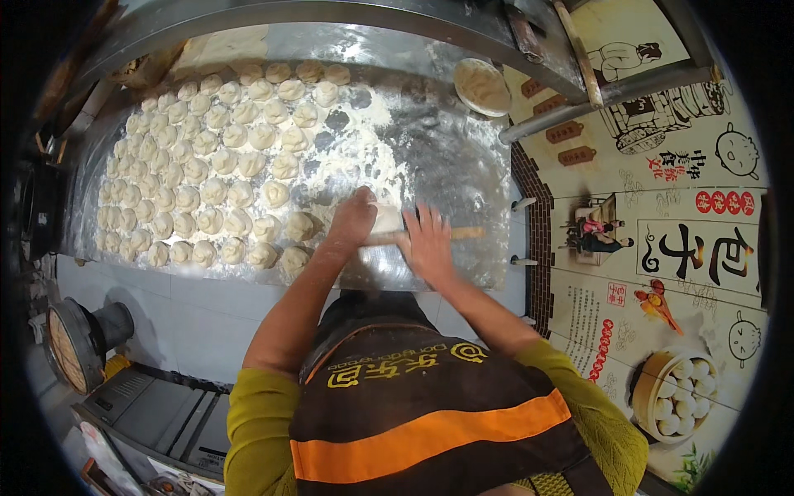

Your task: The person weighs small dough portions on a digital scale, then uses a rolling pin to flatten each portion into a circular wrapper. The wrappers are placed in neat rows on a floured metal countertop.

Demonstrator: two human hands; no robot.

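At the front of the floured metal table (484, 186), a flat white piece of dough (386, 218) lies between my hands. My left hand (356, 217) has its fingers curled closed at the dough's left edge; its fingertips are partly hidden. Over a wooden rolling pin (468, 233) rests my right hand (428, 246), palm down with fingers stretched and spread. The pin lies crosswise at the dough's near edge, its right end sticking out past my right hand. Rows of filled, pleated buns (213, 192) cover the table's left half; one bun (302, 226) sits just left of my left forearm.
A round shallow dish (482, 87) stands at the table's far right. Loose flour (351, 157) is scattered beyond my hands. A metal bar (413, 11) crosses above the far edge. The decorated wall (616, 285) rises on the right; a round metal vessel (70, 343) stands lower left.
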